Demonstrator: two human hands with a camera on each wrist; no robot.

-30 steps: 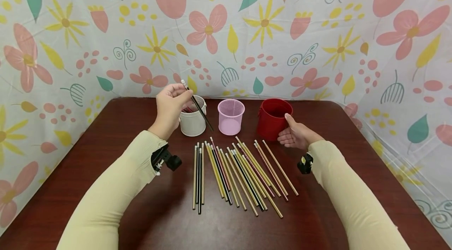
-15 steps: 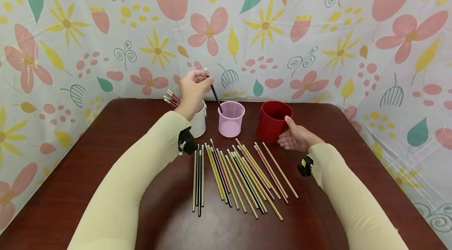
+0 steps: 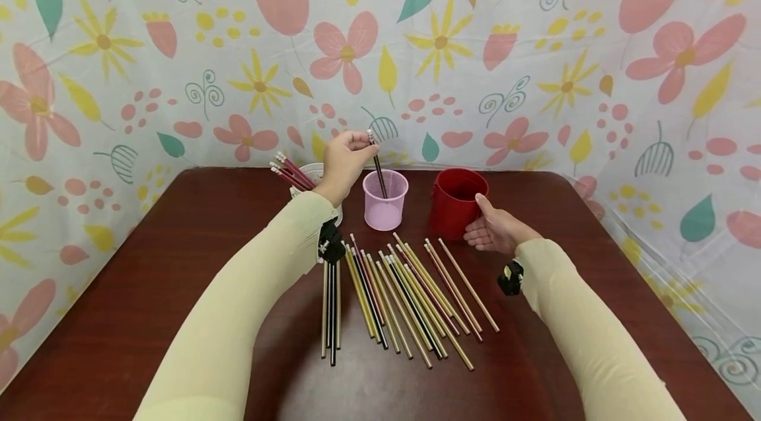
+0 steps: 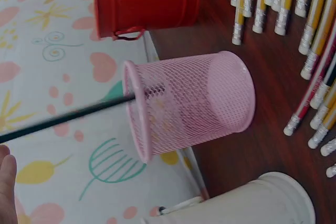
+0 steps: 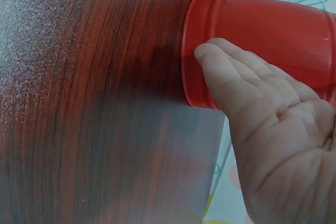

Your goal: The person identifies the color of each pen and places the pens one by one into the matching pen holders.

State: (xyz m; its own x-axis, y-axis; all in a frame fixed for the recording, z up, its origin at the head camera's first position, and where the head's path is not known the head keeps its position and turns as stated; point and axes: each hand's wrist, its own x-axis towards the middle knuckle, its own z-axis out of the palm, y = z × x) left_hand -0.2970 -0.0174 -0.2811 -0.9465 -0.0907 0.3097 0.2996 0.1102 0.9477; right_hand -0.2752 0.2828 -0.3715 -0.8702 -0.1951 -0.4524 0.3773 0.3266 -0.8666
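My left hand (image 3: 347, 166) pinches a black pencil (image 3: 378, 168) near its white eraser end, high over the pink mesh cup (image 3: 383, 213). The pencil's lower end is inside that cup, which shows through the mesh in the left wrist view. My right hand (image 3: 496, 229) rests its straight fingers along the side of the red bucket (image 3: 452, 216), thumb up at the rim. In the right wrist view the palm faces up beside the red wall. Behind my left wrist, partly hidden, stands the white bucket (image 4: 241, 203) with several dark red pencils (image 3: 292, 173) leaning in it.
Many loose pencils (image 3: 410, 302) in yellow, gold, black and dark red lie side by side on the brown table (image 3: 148, 275), eraser ends toward the containers. A flower-patterned cloth (image 3: 380, 44) hangs right behind the table's far edge.
My left hand has moved right from over the white bucket to the pink cup, bringing the black pencil down into it. My right hand has stayed at the red bucket.
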